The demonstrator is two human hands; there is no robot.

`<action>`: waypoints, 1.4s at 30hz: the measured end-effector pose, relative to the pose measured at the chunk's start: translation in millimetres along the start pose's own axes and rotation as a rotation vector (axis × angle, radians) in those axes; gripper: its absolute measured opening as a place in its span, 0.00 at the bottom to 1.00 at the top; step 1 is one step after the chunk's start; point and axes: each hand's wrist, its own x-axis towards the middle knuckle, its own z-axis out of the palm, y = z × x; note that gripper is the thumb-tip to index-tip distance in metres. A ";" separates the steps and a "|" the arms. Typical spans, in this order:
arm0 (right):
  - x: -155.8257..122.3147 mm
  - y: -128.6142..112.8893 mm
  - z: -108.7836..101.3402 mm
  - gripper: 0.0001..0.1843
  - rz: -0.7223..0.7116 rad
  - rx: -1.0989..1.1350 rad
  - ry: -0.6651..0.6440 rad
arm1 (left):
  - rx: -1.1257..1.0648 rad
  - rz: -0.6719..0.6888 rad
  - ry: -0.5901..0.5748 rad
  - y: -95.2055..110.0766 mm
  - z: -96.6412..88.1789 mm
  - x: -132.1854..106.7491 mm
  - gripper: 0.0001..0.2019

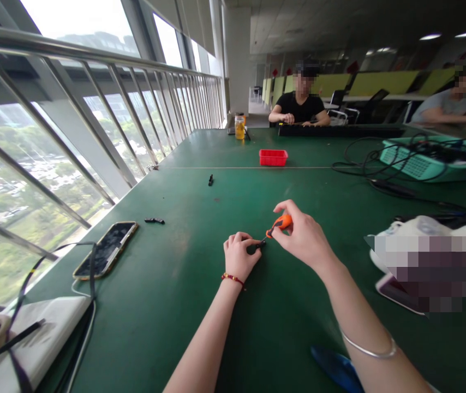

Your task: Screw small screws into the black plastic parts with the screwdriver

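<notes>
My left hand (pixel 241 255) is closed on a small black part (pixel 255 247), pressing it down on the green table (pixel 192 305). Between the fingers and thumb of my right hand (pixel 302 233) is a screwdriver (pixel 282 221) with an orange and black handle. Its thin shaft slants down to the left, and the tip meets the black part or lies right by it; exactly where it sits is too small to tell. Two similar small black pieces lie apart on the table, one piece (pixel 154 221) to the left and another piece (pixel 210 180) farther off.
A phone (pixel 106 250) and cables lie at left by the railing (pixel 94 52). Farther back are a red tray (pixel 273 158) and a jar (pixel 239 128). On the right stand a teal basket (pixel 415 164) with cables and a white bundle (pixel 425 229). Two people sit beyond.
</notes>
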 end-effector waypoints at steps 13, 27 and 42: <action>-1.0 -2.8 2.8 0.07 0.040 -0.037 0.001 | 0.014 0.012 0.000 -3.4 1.5 -0.8 0.06; -1.0 -5.3 13.3 0.15 0.028 0.036 -0.048 | 0.039 0.028 -0.013 -4.4 1.8 0.0 0.07; 1.2 -0.3 17.0 0.12 0.092 0.092 0.070 | 0.025 0.022 -0.008 -4.1 1.4 0.7 0.07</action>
